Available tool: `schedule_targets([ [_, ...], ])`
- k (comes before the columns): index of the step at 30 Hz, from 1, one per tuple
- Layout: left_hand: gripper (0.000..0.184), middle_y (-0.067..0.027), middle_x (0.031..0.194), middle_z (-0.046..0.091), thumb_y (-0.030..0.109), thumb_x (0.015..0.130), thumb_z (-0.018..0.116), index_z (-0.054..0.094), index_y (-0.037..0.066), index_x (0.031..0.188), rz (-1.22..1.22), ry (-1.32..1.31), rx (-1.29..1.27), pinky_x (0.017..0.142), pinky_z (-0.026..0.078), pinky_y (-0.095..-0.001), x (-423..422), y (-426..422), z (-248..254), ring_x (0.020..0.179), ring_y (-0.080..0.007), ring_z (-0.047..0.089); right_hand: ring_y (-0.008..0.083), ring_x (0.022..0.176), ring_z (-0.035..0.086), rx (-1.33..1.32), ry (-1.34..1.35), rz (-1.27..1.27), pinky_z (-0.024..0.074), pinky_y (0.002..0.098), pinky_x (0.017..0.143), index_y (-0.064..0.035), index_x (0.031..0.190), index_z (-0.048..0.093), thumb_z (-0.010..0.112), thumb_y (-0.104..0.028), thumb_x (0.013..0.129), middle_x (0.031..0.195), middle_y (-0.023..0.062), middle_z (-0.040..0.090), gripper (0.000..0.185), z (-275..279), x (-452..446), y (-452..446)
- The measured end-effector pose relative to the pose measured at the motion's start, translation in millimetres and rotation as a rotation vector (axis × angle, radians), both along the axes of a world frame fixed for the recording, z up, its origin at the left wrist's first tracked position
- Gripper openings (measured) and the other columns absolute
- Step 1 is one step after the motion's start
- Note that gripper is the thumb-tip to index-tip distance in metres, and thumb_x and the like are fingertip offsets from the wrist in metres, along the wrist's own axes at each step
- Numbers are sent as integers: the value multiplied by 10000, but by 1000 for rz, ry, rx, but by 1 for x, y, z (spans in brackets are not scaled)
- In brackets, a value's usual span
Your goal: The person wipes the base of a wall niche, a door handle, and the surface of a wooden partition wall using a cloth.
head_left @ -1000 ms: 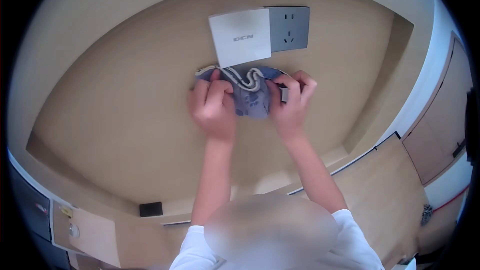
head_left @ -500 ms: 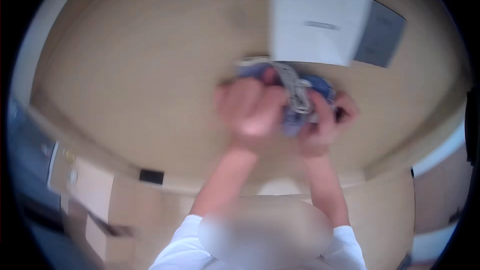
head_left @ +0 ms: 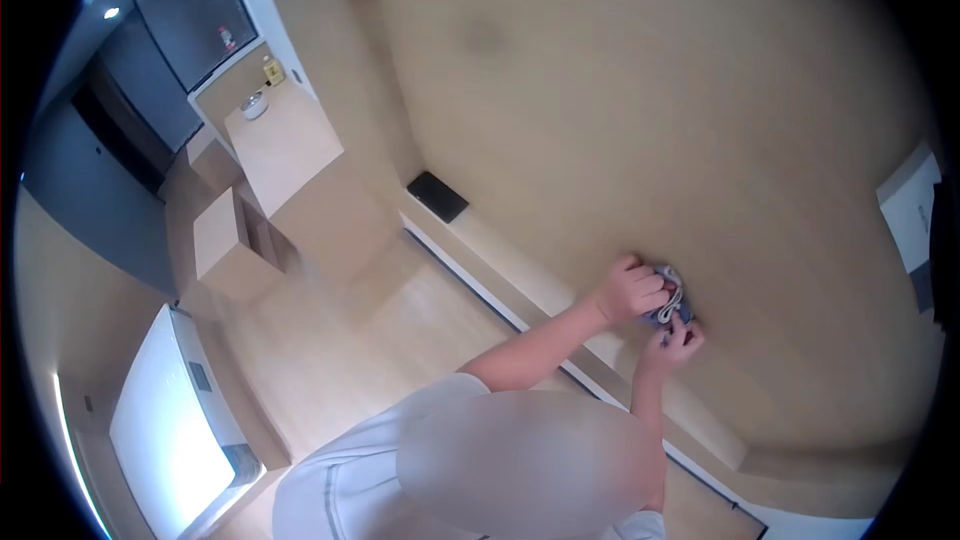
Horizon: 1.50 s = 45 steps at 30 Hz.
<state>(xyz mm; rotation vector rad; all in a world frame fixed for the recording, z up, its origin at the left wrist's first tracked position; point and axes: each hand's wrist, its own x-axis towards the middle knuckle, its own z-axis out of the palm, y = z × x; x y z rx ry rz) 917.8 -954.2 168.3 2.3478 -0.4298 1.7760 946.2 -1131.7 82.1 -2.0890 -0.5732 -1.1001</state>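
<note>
A small bunched blue-grey cloth [head_left: 672, 306] with a pale edge is held between my two hands, close to the wood-coloured wall surface. My left hand [head_left: 635, 290] has its fingers closed on the cloth's upper left side. Just below and to the right, my right hand [head_left: 677, 344] pinches the cloth's lower edge. Parts of the cloth are hidden behind the fingers of both hands.
A white panel [head_left: 912, 215] with a grey socket plate [head_left: 921, 285] is at the far right. A black box [head_left: 437, 197] lies on a ledge. Left are a counter [head_left: 285, 150], a small cabinet [head_left: 225, 245] and a bright white screen [head_left: 175, 430].
The view has swung left and turned, so the panel and socket moved to the right edge. Both hands, still on the cloth, now appear smaller and lower right.
</note>
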Motion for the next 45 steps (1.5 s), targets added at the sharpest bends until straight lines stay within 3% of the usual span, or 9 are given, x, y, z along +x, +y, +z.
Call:
schedule_targets([
  [9, 20, 21, 822, 612, 195, 790, 667, 670, 200, 809, 30, 317, -189, 751, 459, -322, -25, 18, -48, 835, -164, 655, 396, 1093, 639, -233, 549, 37, 524, 493, 875, -104, 1264, 629, 689, -147, 941, 1213, 186, 592, 331, -21, -37, 34],
  [12, 116, -36, 898, 668, 196, 843, 662, 691, 163, 950, -17, 786, -413, 761, 491, -386, -36, 43, -78, 886, -227, 686, 397, 1088, 634, -195, 594, 117, 509, 481, 926, -61, 1286, 601, 691, -149, 956, 1202, 190, 609, 353, -44, -34, 41],
  [18, 378, -126, 1146, 732, 249, 952, 686, 595, 111, 1293, -21, 1121, -636, 883, 558, -468, -69, 88, -105, 1054, -340, 708, 390, 1099, 647, -152, 637, 226, 524, 440, 936, -37, 1281, 627, 703, -108, 944, 1191, 200, 635, 352, -33, -59, 52],
  [20, 363, -159, 1091, 731, 351, 979, 661, 635, 83, 1223, -186, 1022, -891, 837, 540, -490, -70, 78, -121, 1023, -372, 698, 384, 1111, 643, -139, 664, 272, 528, 431, 938, -52, 1237, 657, 714, -74, 924, 1196, 192, 634, 319, -30, -52, 39],
  [24, 503, -118, 1069, 712, 526, 1072, 519, 620, 79, 1280, -469, 1492, -1207, 878, 548, -408, -73, 59, -124, 1038, -252, 701, 358, 1083, 658, -165, 669, 318, 557, 393, 907, -100, 1199, 676, 744, -58, 892, 1229, 161, 617, 317, -1, -73, 34],
  [30, 597, -84, 1287, 640, 497, 1080, 542, 515, 15, 1432, -637, 1282, -1791, 933, 515, -308, -67, 28, -95, 1101, -144, 634, 310, 1090, 652, -262, 869, 415, 557, 396, 880, -93, 1141, 689, 781, -141, 879, 1234, 119, 626, 282, 24, -111, 10],
  [36, 445, -98, 1138, 717, 438, 1062, 594, 691, 42, 1239, -688, 1427, -1339, 950, 516, -369, -72, 46, -132, 1061, -256, 681, 307, 1110, 644, -22, 683, 344, 544, 389, 922, -78, 1326, 572, 778, -209, 927, 1315, 164, 570, 468, 1, -129, 32],
  [42, 412, -167, 1292, 677, 231, 968, 720, 655, 42, 1329, -715, 1188, -442, 1036, 497, -393, -69, -7, -54, 1192, -308, 657, 197, 1132, 625, 893, 1061, 427, 560, 321, 896, -82, 1437, 463, 714, -161, 1004, 1424, 115, 441, 508, 48, -119, 5],
  [45, 485, -167, 1274, 687, 230, 915, 764, 644, 65, 1355, -979, 1375, -590, 1048, 493, -401, -70, -14, -23, 1207, -324, 653, 192, 1124, 642, 718, 1017, 255, 573, 330, 887, -68, 1440, 459, 711, -145, 1004, 1407, 130, 481, 509, 43, -116, -8],
])
